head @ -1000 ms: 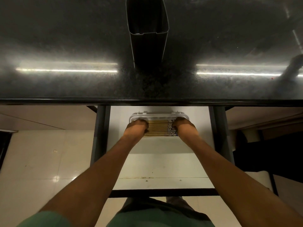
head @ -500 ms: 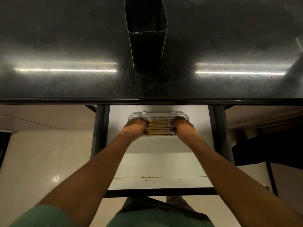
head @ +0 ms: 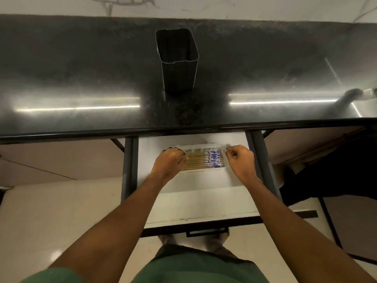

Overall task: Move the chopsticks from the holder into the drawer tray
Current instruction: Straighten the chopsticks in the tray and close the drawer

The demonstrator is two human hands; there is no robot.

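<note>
Several wooden chopsticks with blue-patterned right ends lie side by side in a white tray at the back of the open drawer. My left hand rests on their left ends with its fingers curled down over them. To the right of the tray, my right hand hovers in a loose fist; it is off the chopsticks and holds nothing. The dark square holder stands upright on the black counter, and no chopsticks show in it.
The black counter overhangs the back of the white drawer. Dark metal rails run along both sides of the drawer. A handle sits on the drawer's front edge, and pale floor tiles lie below.
My right hand has come off the chopsticks' right ends and moved right, uncovering their blue pattern. My left hand stays on the left ends. The camera has tilted up.
</note>
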